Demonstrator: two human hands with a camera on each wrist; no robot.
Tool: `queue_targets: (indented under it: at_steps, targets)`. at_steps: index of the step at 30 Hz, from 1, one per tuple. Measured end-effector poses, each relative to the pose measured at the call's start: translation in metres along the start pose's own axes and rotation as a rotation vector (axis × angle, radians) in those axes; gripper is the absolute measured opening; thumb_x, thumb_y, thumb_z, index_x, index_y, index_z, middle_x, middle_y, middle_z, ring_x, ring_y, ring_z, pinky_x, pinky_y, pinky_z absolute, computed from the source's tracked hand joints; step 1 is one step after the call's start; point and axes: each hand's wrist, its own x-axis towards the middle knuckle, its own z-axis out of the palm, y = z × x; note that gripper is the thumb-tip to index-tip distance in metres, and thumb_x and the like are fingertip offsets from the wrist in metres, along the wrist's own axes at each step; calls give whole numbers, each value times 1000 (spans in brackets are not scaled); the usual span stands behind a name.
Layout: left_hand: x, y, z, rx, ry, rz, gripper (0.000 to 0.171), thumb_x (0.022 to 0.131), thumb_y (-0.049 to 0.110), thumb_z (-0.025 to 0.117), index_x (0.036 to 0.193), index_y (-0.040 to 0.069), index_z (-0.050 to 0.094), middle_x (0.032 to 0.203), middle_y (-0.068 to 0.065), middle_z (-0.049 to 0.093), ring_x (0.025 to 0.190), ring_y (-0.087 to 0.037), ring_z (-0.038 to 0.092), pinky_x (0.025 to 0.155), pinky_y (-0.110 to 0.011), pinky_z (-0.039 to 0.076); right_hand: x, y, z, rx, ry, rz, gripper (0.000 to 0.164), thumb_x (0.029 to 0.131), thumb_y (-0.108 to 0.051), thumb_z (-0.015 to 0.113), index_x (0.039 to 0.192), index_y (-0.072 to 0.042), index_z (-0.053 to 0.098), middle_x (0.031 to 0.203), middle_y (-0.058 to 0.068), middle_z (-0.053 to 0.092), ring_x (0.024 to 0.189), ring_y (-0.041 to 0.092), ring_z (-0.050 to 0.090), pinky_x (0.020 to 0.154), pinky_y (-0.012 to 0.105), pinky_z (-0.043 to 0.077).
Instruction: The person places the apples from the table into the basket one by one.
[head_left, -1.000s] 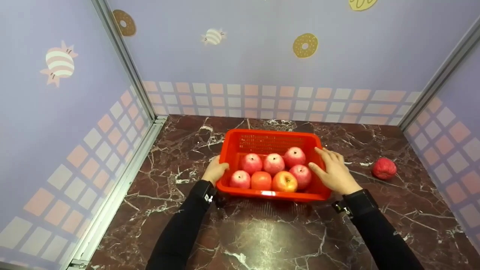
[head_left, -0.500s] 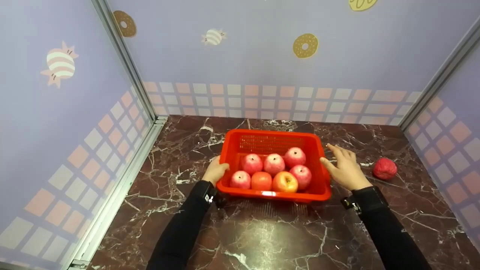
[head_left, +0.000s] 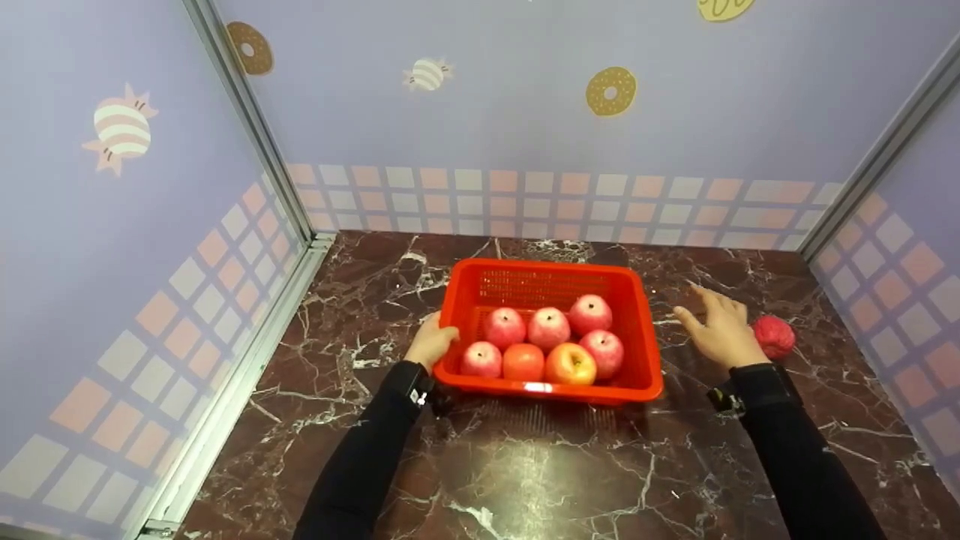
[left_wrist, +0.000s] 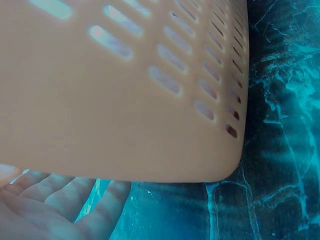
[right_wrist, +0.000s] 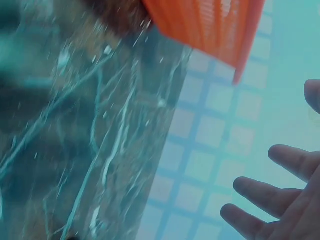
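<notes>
A red plastic basket with slotted walls stands on the marbled table. Inside it are several pink-red apples, a smooth orange-red round fruit and a yellow-red apple. My left hand holds the basket's left rim, thumb over the edge. In the left wrist view its fingers lie by the slotted wall. Right of the basket, my right hand is in the air with fingers spread and nothing held. Beyond it sits a wrinkled red round fruit, partly hidden by that hand.
Lilac panels with a tile pattern enclose the table at the back, left and right. A metal rail runs along the left edge of the dark marbled tabletop.
My right hand has moved away from the basket's right rim, rightward to near the lone red fruit. The left hand and the basket have stayed in place.
</notes>
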Motion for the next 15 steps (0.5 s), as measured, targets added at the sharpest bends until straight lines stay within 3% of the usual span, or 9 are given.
queue_targets:
  at_steps: [8, 15]
  targets:
    - [-2, 1, -1, 6, -11, 38, 48, 71, -5, 52, 118, -9, 58, 108, -21, 64, 88, -23, 58, 76, -32, 50, 8, 30, -12, -8, 9, 50, 76, 106, -52, 43, 156, 5, 31, 153, 43, 31, 140, 64, 21, 111, 76, 19]
    - [0, 0, -1, 3, -9, -2, 49, 73, -6, 50, 121, -9, 57, 113, -25, 61, 89, -22, 56, 74, -29, 47, 12, 46, -23, -47, 19, 56, 74, 108, -46, 41, 153, 12, 31, 146, 46, 37, 134, 63, 32, 114, 70, 13]
